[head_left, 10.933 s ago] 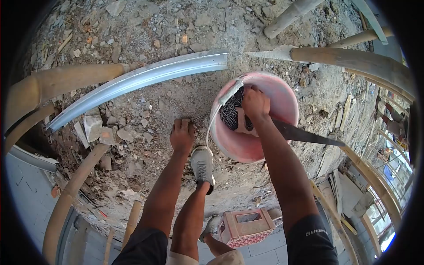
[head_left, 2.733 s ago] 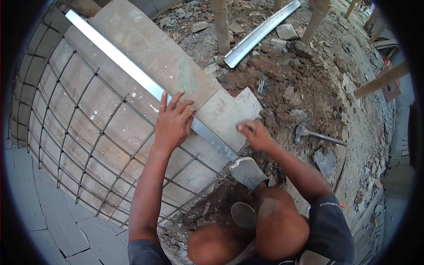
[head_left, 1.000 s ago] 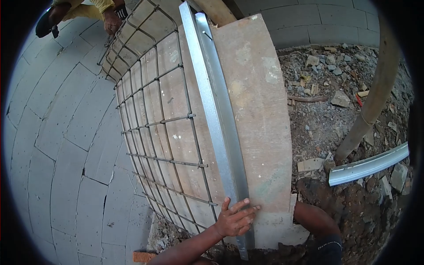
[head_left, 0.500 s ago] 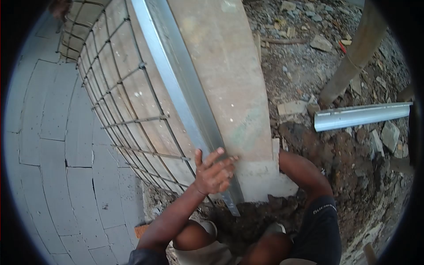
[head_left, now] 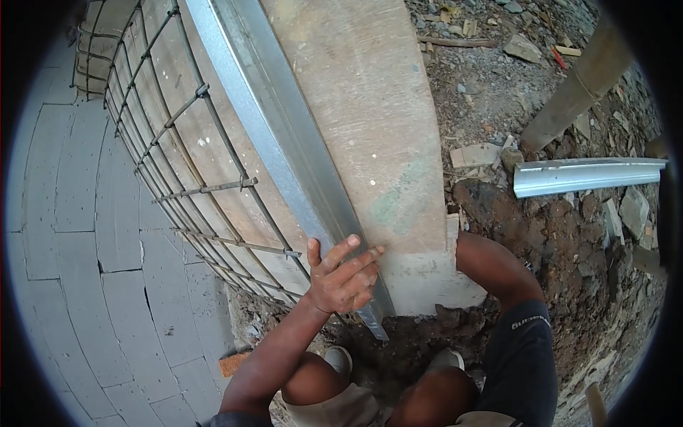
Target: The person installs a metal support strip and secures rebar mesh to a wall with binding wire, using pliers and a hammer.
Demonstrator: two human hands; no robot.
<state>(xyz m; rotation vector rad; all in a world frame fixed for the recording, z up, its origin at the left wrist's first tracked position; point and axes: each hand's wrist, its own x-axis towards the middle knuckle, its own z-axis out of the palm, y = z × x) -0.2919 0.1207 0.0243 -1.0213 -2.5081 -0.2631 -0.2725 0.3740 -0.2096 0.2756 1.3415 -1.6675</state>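
Note:
My left hand [head_left: 343, 276] lies flat with fingers spread on the lower end of a long galvanized metal channel [head_left: 274, 139]. The channel runs up along the joint between a wooden board [head_left: 370, 128] and a panel covered by steel rebar mesh [head_left: 192, 178]. My right arm [head_left: 498, 270] reaches behind the board's lower right edge, and its hand is hidden there. My knees and shoes are below, over dug-up soil at the board's foot.
A second metal channel [head_left: 583, 175] lies on the rubble at the right. A round wooden pole [head_left: 576, 85] stands up from the ground at the upper right. Grey paving blocks [head_left: 85, 270] cover the left. Stones and debris are scattered over the dirt.
The view has tipped down and closer to the board. My left hand stays on the channel's lower end, its fingers slightly shifted. My right arm remains behind the board.

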